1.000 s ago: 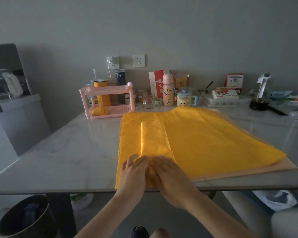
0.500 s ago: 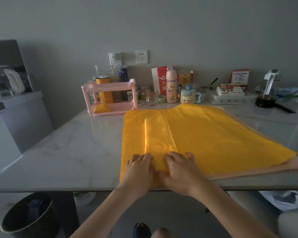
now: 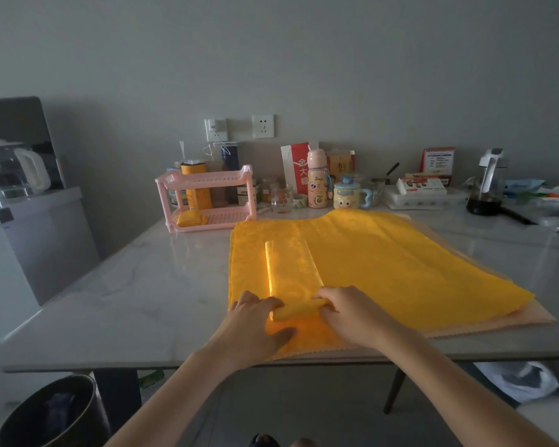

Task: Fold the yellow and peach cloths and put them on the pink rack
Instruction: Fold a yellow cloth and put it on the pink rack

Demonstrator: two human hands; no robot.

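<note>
A narrow folded yellow cloth strip [image 3: 291,269] lies on a stack of flat yellow cloths [image 3: 384,262] on the marble table. Peach cloths [image 3: 484,324] show under the stack at its near right edge. The strip's near end is rolled into a small tube [image 3: 299,309]. My left hand [image 3: 252,327] grips the tube's left end and my right hand [image 3: 349,314] grips its right end. The pink two-tier rack [image 3: 207,198] stands at the back left of the table, with a small folded yellow cloth [image 3: 189,218] on its lower shelf.
Bottles, a glass, a cartoon mug [image 3: 347,196], boxes and a kettle [image 3: 488,185] line the table's far edge. A dark waste bin [image 3: 49,414] stands on the floor at the lower left. A grey cabinet [image 3: 29,240] with a glass jug stands at the left.
Both hands lay flat on the strip's near end before. Now they have curled around it and rolled that end up into a small tube, moving slightly away from me.
</note>
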